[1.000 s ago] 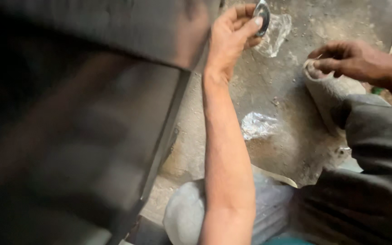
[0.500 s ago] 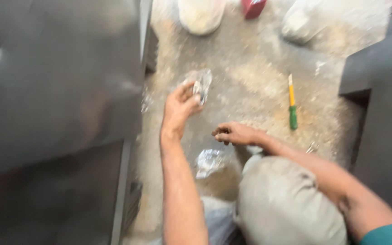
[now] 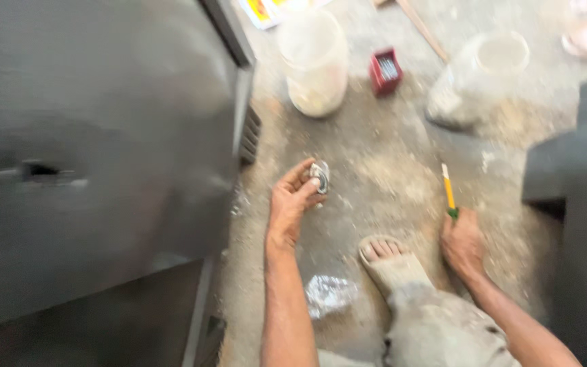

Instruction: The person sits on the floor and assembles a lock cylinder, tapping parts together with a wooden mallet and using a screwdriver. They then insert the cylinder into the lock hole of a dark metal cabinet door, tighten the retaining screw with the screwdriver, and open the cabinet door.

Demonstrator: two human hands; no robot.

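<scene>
Left hand [image 3: 292,204] pinches a small metal part [image 3: 319,177] at its fingertips just above the dusty floor [image 3: 388,170]; right hand [image 3: 463,243] is closed around the yellow-green screwdriver [image 3: 448,192], shaft poking out ahead.

You could not make out what your left hand [image 3: 292,204] pinched: the small shiny piece [image 3: 319,176] was blurred and half covered by your fingers. Your right hand [image 3: 463,241] hid the lower end of the yellow and green tool [image 3: 448,194]. The grey metal panel [image 3: 96,156] at left was smeared by motion and cut by the left and top edges. At the top edge, the printed sheet [image 3: 263,10] and the wooden stick [image 3: 419,27] were cropped. The contents of the red box [image 3: 385,70] were too small to tell.
</scene>
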